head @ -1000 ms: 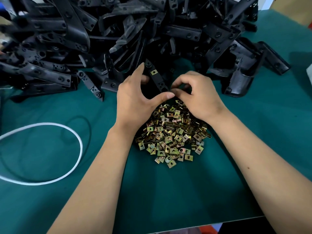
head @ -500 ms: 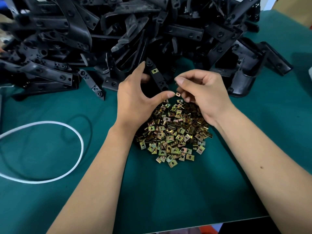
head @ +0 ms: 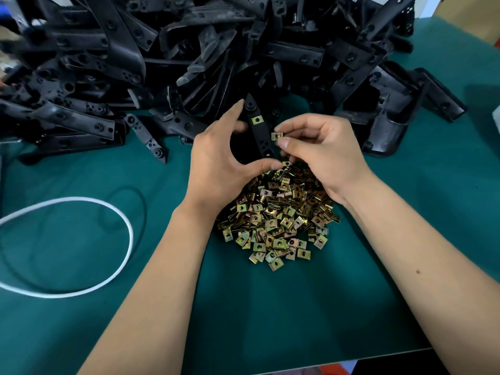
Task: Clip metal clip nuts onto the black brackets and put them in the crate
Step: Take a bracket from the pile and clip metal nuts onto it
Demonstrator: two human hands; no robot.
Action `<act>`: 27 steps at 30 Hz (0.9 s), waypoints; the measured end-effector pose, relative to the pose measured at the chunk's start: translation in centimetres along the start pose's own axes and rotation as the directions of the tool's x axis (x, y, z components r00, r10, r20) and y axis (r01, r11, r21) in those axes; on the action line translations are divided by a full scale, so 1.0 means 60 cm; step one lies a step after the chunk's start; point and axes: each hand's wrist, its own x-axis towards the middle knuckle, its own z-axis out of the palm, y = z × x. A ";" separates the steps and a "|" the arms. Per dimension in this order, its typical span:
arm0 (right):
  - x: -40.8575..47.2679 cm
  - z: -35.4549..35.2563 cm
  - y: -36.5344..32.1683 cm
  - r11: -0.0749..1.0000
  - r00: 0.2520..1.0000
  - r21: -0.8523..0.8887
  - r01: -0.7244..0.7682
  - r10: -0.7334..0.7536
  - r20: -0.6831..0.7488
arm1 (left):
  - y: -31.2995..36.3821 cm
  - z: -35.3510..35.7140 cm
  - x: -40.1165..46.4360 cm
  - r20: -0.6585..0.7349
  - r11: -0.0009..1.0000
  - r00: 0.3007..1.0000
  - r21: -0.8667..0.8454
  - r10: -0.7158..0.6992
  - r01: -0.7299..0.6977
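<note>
My left hand (head: pixel 219 161) grips a narrow black bracket (head: pixel 258 136) that stands tilted just beyond the nut pile, thumb at its lower end, fingers behind it. One brass clip nut (head: pixel 256 120) sits clipped on the bracket's upper part. My right hand (head: pixel 322 155) pinches a loose metal clip nut (head: pixel 276 136) between thumb and forefinger, right beside the bracket's right edge. A heap of brass-coloured clip nuts (head: pixel 276 220) lies on the green mat below both hands. No crate is in view.
A big heap of black brackets (head: pixel 189 58) fills the far half of the green table (head: pixel 270 315). A white cord loop (head: pixel 81 247) lies at the left. The table's front edge runs along the bottom right.
My right hand lifted off the nut pile with one clip nut and carried it up to the bracket's side. My left hand kept hold of the bracket.
</note>
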 end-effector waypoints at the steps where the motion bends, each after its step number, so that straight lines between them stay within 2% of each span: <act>1: 0.000 0.000 -0.001 1.000 1.000 0.017 -0.003 0.003 0.006 | 0.001 0.000 0.000 0.002 1.000 1.000 0.001 0.001 -0.001; 6: -0.002 0.001 -0.004 0.996 0.999 0.079 -0.046 0.044 0.028 | 0.002 0.000 -0.001 -0.013 1.000 1.000 0.007 -0.001 0.001; 15: -0.004 0.003 -0.004 0.997 0.998 0.040 -0.060 0.060 -0.009 | 0.008 0.000 -0.001 -0.007 1.000 1.000 0.000 -0.006 0.006; 27: -0.005 0.003 -0.008 0.997 0.996 0.003 -0.082 0.082 0.023 | 0.011 -0.002 -0.003 0.005 1.000 1.000 0.012 0.017 -0.017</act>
